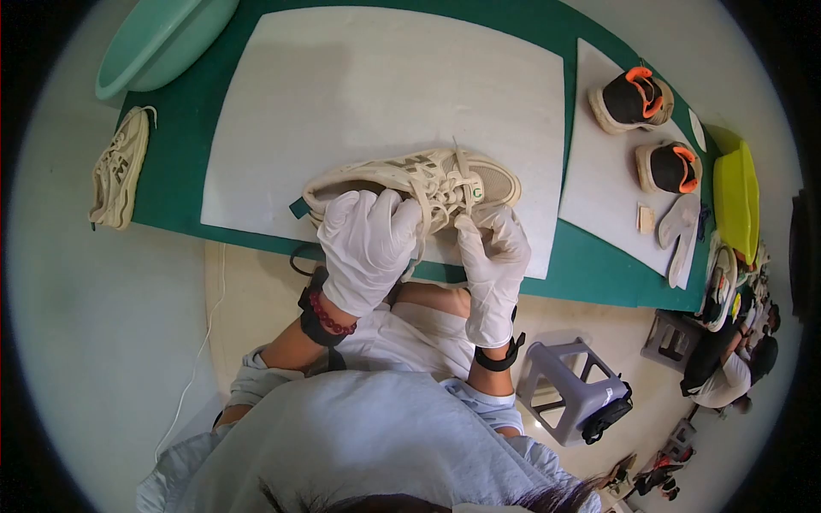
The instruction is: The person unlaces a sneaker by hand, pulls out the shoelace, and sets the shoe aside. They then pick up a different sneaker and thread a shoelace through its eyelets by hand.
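A cream sneaker [402, 178] lies on the white board, toe to the right, with its laces [445, 186] across the top and a lace end hanging toward my body. In a white glove, my left hand [369, 244] is closed at the near side of the shoe's opening, fingers curled against it. My right hand [494, 265], also gloved in white, grips the near side by the toe and the laces, thumb and fingers bent together. The gloves hide exactly what is pinched. A dark green tab [299, 208] sticks out at the heel.
The white board [410, 85] rests on a green table [175, 162]. A matching sneaker [121, 171] stands at the left edge, below a mint basin [162, 47]. At right are black-and-orange shoes [633, 98], insoles [678, 227] and a yellow bin [737, 201]. A grey stool [571, 376] stands behind.
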